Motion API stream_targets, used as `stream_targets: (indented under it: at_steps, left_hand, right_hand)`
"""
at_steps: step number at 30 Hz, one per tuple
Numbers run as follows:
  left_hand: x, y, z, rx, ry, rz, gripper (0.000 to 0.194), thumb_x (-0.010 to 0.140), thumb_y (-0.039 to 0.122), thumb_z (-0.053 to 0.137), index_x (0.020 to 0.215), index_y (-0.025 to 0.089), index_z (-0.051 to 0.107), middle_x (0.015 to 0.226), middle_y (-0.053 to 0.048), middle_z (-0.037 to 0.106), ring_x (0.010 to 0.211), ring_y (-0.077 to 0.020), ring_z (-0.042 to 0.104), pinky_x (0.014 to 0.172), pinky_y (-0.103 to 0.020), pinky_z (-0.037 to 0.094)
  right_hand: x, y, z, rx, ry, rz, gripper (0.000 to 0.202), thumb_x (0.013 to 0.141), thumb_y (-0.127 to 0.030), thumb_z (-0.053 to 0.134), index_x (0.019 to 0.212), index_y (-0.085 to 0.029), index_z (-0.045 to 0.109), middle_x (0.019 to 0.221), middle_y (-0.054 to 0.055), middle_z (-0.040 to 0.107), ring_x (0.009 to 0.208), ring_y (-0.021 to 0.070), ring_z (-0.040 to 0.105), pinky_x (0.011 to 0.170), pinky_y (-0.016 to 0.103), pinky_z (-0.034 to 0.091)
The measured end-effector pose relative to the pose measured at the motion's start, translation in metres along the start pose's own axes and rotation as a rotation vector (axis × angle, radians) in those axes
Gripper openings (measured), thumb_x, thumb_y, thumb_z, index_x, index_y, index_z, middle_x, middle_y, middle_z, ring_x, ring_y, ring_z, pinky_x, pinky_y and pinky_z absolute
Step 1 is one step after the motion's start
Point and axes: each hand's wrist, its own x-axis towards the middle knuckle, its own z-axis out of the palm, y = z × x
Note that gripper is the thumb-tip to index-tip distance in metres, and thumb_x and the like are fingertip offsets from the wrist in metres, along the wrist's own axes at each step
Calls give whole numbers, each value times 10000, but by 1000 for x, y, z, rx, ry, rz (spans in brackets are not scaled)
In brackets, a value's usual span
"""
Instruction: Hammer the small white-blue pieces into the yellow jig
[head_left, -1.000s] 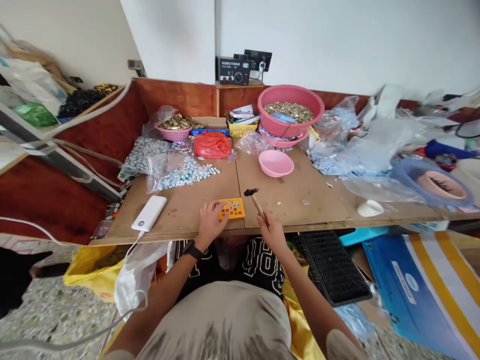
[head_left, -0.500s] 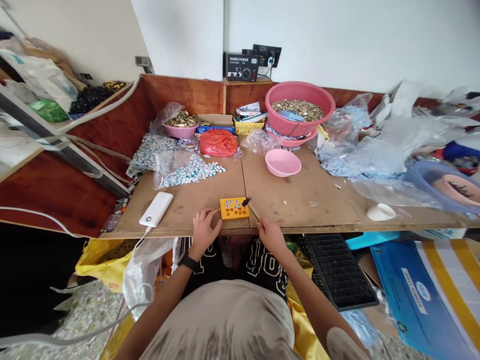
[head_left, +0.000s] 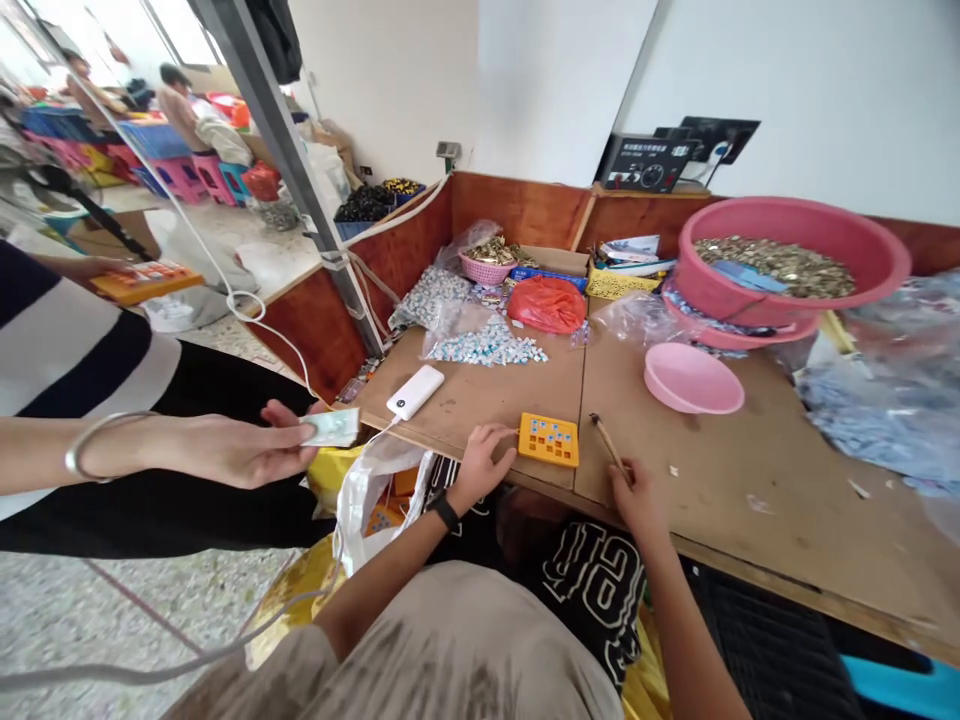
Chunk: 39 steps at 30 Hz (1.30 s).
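A yellow tray (head_left: 548, 440) with small square cells lies flat at the table's front edge, some cells filled with blue-and-white pieces. My left hand (head_left: 484, 462) rests on the table at the tray's left side, thumb and fingers apart, fingertips close to its small tab. A slim wooden-handled brush (head_left: 611, 447) with a dark tip is in my right hand (head_left: 637, 492), closed around the handle's lower end. The brush tip is right of the tray, apart from it. Between the tray and the red bag lies a heap of small blue-and-white pieces (head_left: 491, 343).
A person at my left holds out a folded greenish paper (head_left: 332, 428) like a banknote, and an orange tray (head_left: 146, 282) in the other hand. A white power bank (head_left: 415, 391) with a cable, a red bag (head_left: 547, 304), a pink bowl (head_left: 694, 379) and a large pink basin (head_left: 795, 225) are on the table.
My view has turned left, bringing a person with an outstretched hand into sight. The brush has moved off the tray to its right. My left hand stays beside the tray.
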Motion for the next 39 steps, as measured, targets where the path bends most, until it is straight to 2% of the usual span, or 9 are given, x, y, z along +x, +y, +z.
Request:
stream_targets:
  at_steps: [3, 8, 12, 16, 20, 28, 31, 35, 39]
  left_hand:
    - [-27, 14, -19, -322, 150, -65, 375, 1074, 405, 733, 1406, 232, 744, 1301, -127, 780, 1156, -267, 737, 1101, -466, 579]
    - [-69, 55, -63, -823, 361, -161, 676, 991, 684, 834, 1487, 238, 731, 1277, -124, 765, 980, -241, 734, 945, -414, 608]
    - [-62, 100, -86, -1084, 445, -324, 731, 915, 805, 864, 1404, 273, 758, 1361, -139, 773, 933, -247, 729, 888, -437, 638]
    - [-44, 124, -85, -1210, 536, -450, 641, 931, 641, 955, 1463, 389, 702, 1310, -68, 792, 990, -239, 742, 799, -367, 636]
    - [-43, 123, -73, -1171, 491, -469, 418, 959, 606, 948, 1174, 280, 798, 1117, -45, 785, 894, -178, 694, 768, -314, 630]
    - [-42, 106, -49, -1015, 466, -586, 508, 907, 680, 955, 941, 198, 797, 1001, -68, 795, 836, -167, 699, 764, -301, 617]
    - [-33, 100, -44, -909, 426, -579, 558, 883, 727, 948, 950, 192, 804, 1032, -73, 817, 791, -157, 679, 759, -307, 599]
    - [-19, 90, -45, -770, 381, -552, 621, 898, 781, 899, 1062, 184, 847, 842, -31, 758, 712, -153, 634, 703, -288, 546]
    - [-6, 79, -51, -613, 377, -502, 632, 914, 801, 861, 913, 171, 821, 729, -25, 693, 673, -164, 621, 683, -295, 541]
  right_hand:
    - [5, 0, -2, 31, -6, -27, 572, 1125, -550, 491, 1425, -155, 776, 1230, 219, 853, 1096, 362, 801, 928, 425, 578]
    - [6, 1, -3, 38, -20, -38, 583, 1128, -554, 464, 1438, -160, 763, 1246, 202, 854, 1101, 361, 797, 947, 434, 576]
    - [6, 1, -2, 39, -19, -38, 560, 1137, -541, 469, 1450, -178, 758, 1263, 196, 849, 1134, 349, 796, 955, 416, 577]
    - [4, -1, -2, 32, -9, -25, 525, 1138, -522, 492, 1442, -193, 764, 1234, 182, 851, 1126, 341, 790, 963, 414, 573]
    - [2, -5, -6, 10, -12, -38, 513, 1143, -516, 496, 1435, -189, 761, 1195, 164, 850, 1071, 325, 776, 930, 387, 554]
    - [-1, -10, -11, -3, -31, -36, 495, 1164, -515, 488, 1440, -203, 754, 1152, 133, 840, 1034, 301, 764, 866, 348, 520]
    - [-2, -10, -11, -28, -26, -27, 497, 1169, -514, 482, 1451, -202, 747, 1148, 131, 843, 1004, 297, 767, 840, 342, 511]
    - [-3, -11, -9, -44, -12, -35, 491, 1179, -518, 473, 1436, -205, 750, 1120, 132, 846, 990, 300, 770, 830, 341, 503]
    - [-4, -11, -7, -35, -11, -45, 468, 1186, -496, 484, 1441, -201, 743, 1153, 134, 851, 1006, 294, 770, 832, 330, 495]
